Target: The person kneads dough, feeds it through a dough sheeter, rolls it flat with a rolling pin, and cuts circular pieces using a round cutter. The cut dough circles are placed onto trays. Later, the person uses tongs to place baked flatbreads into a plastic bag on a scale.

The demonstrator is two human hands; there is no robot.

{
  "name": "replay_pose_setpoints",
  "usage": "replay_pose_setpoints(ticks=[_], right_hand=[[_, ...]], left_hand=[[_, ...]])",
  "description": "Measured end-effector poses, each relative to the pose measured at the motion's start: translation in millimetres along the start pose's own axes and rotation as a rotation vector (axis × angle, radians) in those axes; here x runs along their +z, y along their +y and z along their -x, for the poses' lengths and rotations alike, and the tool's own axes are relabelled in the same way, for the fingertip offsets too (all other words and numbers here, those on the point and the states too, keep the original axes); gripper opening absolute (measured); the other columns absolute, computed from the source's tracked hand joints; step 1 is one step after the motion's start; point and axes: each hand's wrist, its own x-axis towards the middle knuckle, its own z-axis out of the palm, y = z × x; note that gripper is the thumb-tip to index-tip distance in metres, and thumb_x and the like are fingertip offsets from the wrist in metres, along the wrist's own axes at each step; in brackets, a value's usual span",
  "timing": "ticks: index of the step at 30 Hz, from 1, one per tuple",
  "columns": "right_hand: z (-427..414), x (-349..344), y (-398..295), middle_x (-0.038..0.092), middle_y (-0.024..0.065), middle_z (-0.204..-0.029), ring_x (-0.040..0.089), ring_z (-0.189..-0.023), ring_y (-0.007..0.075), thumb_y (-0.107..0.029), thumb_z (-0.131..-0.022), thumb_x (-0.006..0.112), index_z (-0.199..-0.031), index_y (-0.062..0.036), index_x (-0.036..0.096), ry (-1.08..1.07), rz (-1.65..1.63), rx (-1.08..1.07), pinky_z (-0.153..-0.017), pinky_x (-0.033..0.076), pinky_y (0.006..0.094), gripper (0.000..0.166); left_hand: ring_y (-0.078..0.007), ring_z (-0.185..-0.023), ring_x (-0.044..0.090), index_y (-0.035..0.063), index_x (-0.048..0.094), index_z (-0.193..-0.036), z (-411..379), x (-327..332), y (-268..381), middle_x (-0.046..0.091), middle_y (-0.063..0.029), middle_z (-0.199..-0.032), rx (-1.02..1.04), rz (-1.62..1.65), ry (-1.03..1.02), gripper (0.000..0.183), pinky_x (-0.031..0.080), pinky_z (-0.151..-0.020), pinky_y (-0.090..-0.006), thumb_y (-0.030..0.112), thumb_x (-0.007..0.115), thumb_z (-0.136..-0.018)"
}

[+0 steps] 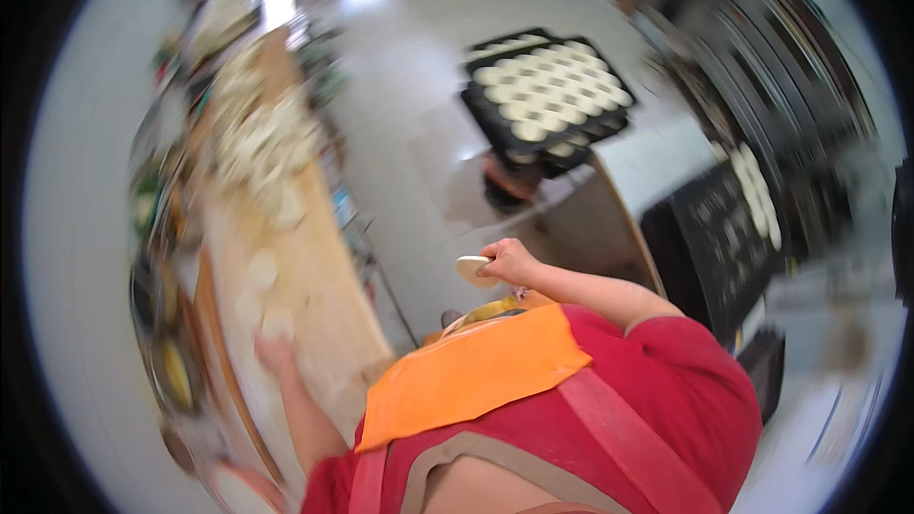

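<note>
My right hand (513, 262) pinches a flat, round white dough disc (473, 270) by its edge, in the air in front of my orange apron (478, 371). Over the wooden work board on the left, my left hand (274, 353) is at the near edge of another dough disc (278, 325). Blur hides whether its fingers grip that disc or only touch it. Two more pale discs lie just beyond, one a plain dough disc (263, 269), the other a fainter dough round (248, 311). Farther up the board sits a heap of pale dough pieces (264, 146).
A wooden rolling pin or rod (232, 378) runs along the board's left side. Stacked black trays (493, 118) bear rows of dough discs ahead. At right, a black tray (703, 235) holds several discs at its far edge, near metal oven-like equipment (757, 64).
</note>
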Motion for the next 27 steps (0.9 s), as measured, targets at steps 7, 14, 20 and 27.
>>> replay_pose_setpoints(ticks=[7, 14, 20, 27], right_hand=[[145.0, -236.8, 106.4, 0.068, 0.0030, -0.093, 0.063, -0.080, 0.0119, -0.001, -0.075, 0.071, -0.103, -0.0023, 0.067, 0.847, -0.788, -0.095, -0.077, 0.051, 0.0284, 0.029], [335.3, -364.8, 334.3, 0.067, 0.0158, -0.093, 0.068, -0.066, 0.0219, -0.007, -0.087, 0.055, -0.119, 0.0018, 0.057, 1.894, -1.157, 0.433, -0.047, 0.052, 0.0266, 0.033], [372.6, -427.5, 403.2, 0.059, 0.0215, -0.115, 0.069, -0.080, 0.0312, 0.003, -0.085, 0.056, -0.144, 0.0059, 0.019, 1.846, -1.080, 0.147, -0.060, 0.059, 0.0351, 0.070], [291.8, -407.9, 252.4, 0.067, 0.0104, -0.091, 0.065, -0.083, 0.0173, -0.011, -0.079, 0.071, -0.135, 0.0003, 0.046, 0.931, -1.245, -0.030, -0.073, 0.053, 0.0292, 0.062]], left_hand=[[-0.0302, -0.085, 0.065, -0.0055, 0.064, -0.102, -20.9, 4.9, 47.8, 0.066, -0.0155, -0.095, -0.207, 1.075, -0.165, 0.035, 0.053, -0.073, -0.0458, 0.024, 0.069, -0.083], [-0.0309, -0.091, 0.065, -0.0039, 0.056, -0.111, 114.6, -50.6, 338.1, 0.064, -0.0170, -0.104, 0.087, 1.437, -0.717, 0.029, 0.056, -0.076, -0.0399, 0.013, 0.062, -0.088], [-0.0174, -0.088, 0.063, -0.0019, 0.058, -0.108, 312.3, -113.1, 587.3, 0.064, -0.0090, -0.099, 0.490, 1.234, -1.241, 0.024, 0.051, -0.078, -0.0296, 0.010, 0.062, -0.088], [-0.0196, -0.109, 0.058, -0.0040, 0.049, -0.126, 478.3, -184.6, 733.1, 0.060, -0.0129, -0.118, 0.693, 1.163, -1.837, 0.042, 0.046, -0.093, -0.0316, 0.021, 0.060, -0.094]])
